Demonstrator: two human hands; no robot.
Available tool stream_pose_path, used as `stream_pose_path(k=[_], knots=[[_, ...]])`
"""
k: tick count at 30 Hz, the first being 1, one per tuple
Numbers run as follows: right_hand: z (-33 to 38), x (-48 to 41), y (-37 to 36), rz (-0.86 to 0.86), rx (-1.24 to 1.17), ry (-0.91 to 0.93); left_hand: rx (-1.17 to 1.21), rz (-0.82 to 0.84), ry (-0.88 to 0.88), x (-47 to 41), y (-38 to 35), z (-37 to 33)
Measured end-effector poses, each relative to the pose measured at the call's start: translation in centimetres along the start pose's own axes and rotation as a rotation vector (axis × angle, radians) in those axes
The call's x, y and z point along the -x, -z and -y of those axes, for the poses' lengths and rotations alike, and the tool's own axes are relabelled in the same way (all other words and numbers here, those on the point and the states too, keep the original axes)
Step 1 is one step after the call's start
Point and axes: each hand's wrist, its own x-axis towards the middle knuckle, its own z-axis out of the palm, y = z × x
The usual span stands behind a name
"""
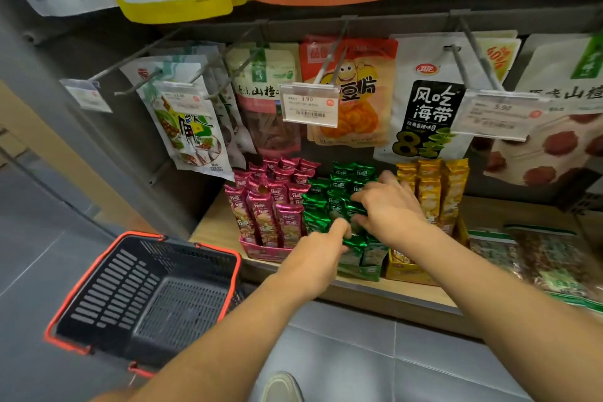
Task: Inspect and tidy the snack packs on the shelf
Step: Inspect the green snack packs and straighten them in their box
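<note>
Head view: the left hand [321, 248] and right hand [390, 209] are reaching into the green snack packs [323, 202], each grip clamped on a pack. The packs are standing on the shelf [215, 225] between pink packs [270, 209] and yellow packs [430, 189]. Above, a price tag [310, 104] is showing "3.90" and a hanging bag [430, 108] is showing "风吃海带".

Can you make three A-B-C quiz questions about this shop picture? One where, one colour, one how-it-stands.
1. Where is the basket? A on the floor B on a trolley C on a chair
2. Which packs do the left hand and right hand touch? A pink B green C yellow
3. How are the pink packs? A upright B flat on the ground C hanging

1 A: it sits on the floor.
2 B: both hands reach into the green packs.
3 A: they stand in their box.
</note>
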Motion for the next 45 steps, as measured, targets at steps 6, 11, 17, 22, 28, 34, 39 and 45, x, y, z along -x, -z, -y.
stream_pose_path(k=[6,11,17,22,28,34,39,45], knots=[[-0.1,0.4,-0.2,-0.047,-0.155,-0.061,-0.100,-0.142,-0.062,-1.6,0.0,-0.3],[0.2,1.9,2.0,-0.351,-0.425,0.011,-0.020,-0.046,-0.083,-1.8,-0.9,-0.6],[0.0,6.4,5.9,-0.791,-0.532,0.212,0.357,0.086,0.047,-1.5,-0.3,-0.5],[-0.6,11.2,10.0,-1.102,-0.517,0.389,0.334,0.043,0.085,-1.4,0.4,-0.8],[-0.8,14.5,10.7,-0.952,-0.846,0.123,0.083,-0.269,0.012,0.0,3.6,-2.2],[-0.6,14.5,8.4,-0.514,-1.555,-0.124,0.993,0.066,-0.036,3.6,7.8,-6.4],[0.4,14.0,6.8,-0.430,-1.587,-0.184,0.984,0.055,-0.142,5.6,7.9,-8.9],[0.8,14.3,5.8,-0.105,-1.523,-0.214,1.163,-0.023,-0.091,5.4,8.0,-7.7]])
